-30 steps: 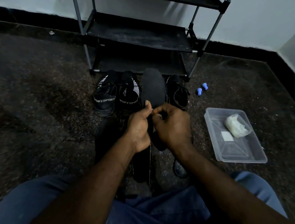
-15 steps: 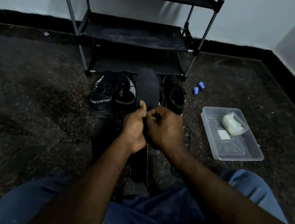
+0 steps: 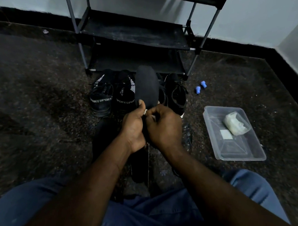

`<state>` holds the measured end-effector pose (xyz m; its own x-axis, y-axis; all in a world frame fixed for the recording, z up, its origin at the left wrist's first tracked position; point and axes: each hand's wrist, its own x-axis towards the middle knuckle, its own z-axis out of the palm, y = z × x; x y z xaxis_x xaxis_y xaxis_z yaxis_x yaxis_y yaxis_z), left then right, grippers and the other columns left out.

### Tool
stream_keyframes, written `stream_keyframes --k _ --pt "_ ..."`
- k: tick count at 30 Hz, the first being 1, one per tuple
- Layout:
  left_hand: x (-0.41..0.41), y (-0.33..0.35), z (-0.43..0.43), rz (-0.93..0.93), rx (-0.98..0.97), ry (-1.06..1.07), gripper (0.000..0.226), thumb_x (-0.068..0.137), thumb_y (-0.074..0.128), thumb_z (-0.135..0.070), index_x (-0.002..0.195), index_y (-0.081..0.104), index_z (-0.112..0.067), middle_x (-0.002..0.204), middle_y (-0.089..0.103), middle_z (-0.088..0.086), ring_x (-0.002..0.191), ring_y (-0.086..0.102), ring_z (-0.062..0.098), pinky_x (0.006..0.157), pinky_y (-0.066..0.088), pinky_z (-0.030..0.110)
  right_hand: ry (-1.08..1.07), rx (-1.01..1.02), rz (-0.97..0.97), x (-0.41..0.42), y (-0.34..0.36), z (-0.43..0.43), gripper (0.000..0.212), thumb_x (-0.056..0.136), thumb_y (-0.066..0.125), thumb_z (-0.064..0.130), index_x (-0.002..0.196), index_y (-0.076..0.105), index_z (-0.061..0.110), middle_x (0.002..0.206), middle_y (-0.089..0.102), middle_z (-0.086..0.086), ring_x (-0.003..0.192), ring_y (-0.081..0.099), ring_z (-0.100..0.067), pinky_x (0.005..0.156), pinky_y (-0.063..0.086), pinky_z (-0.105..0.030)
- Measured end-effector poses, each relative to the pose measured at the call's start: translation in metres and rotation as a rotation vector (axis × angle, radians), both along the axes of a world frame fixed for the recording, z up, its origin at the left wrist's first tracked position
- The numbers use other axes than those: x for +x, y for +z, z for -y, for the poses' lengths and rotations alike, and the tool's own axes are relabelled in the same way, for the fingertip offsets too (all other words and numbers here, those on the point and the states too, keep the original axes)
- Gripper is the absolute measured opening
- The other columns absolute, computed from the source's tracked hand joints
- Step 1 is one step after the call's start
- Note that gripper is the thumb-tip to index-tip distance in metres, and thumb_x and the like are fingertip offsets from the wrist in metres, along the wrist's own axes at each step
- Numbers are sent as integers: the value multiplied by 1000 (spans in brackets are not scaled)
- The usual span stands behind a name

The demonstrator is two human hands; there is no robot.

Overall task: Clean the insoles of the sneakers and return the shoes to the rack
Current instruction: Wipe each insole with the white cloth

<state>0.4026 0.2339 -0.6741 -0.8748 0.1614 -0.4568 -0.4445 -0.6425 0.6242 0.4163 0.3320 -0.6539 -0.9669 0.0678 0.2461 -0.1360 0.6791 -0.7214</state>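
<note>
My left hand [image 3: 133, 130] grips a black insole [image 3: 147, 87] by its lower end and holds it upright, thumb on its face. My right hand [image 3: 163, 127] is curled against the insole's lower part and pinches something small and white at the fingertips; what it is I cannot tell. Behind the insole, a pair of black sneakers marked SPORT [image 3: 101, 98] stands on the floor, with another black sneaker [image 3: 177, 94] to the right. The black shoe rack [image 3: 133, 33] rises behind them, its visible shelves bare. More dark insoles [image 3: 101, 134] lie under my hands.
A clear plastic tub [image 3: 237, 152] holding a white wad and a small white square sits on the floor at the right. Two small blue caps [image 3: 200, 87] lie near the rack's right leg. My blue-trousered legs fill the bottom edge. The wall corner closes the far right.
Both hands stay on the insole; my right hand has shifted slightly against its lower part. The camera view has drifted a little.
</note>
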Motion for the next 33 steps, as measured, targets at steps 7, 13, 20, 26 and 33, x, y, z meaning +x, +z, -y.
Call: stream_keyframes --k 7,13,20,26,33 --pt "1 7 4 -18 -1 -4 61 104 44 -55 134 64 -6 129 69 16 117 68 30 93 56 40 -82 67 -8 -23 5 -10 10 85 65 36 88 72 29 86 74 8 81 69 -15 73 57 -40" --pt "-4 5 9 -34 27 17 65 104 40 -56 138 61 -5 137 65 14 126 63 27 102 52 38 8 15 -25 -11 5 3 5 86 69 26 88 73 24 84 73 7 76 67 -13 70 55 -36" --pt "-8 0 15 -5 44 47 68 103 43 -60 140 60 -5 138 64 17 125 64 31 103 52 43 -7 61 -68 -27 -5 6 16 88 64 40 87 71 26 86 74 7 82 69 -19 72 56 -42" --pt "-11 -1 13 -20 39 51 63 104 43 -58 138 62 -8 135 67 13 123 65 29 100 52 42 2 21 -30 -29 2 0 11 84 65 29 88 73 24 84 75 7 77 69 -14 70 56 -37" --pt "-9 -6 15 -26 74 49 67 104 40 -58 144 56 -6 143 60 15 131 59 29 110 46 41 55 80 -59 -23 -6 8 15 85 62 38 85 72 27 83 74 7 78 69 -18 68 55 -42"
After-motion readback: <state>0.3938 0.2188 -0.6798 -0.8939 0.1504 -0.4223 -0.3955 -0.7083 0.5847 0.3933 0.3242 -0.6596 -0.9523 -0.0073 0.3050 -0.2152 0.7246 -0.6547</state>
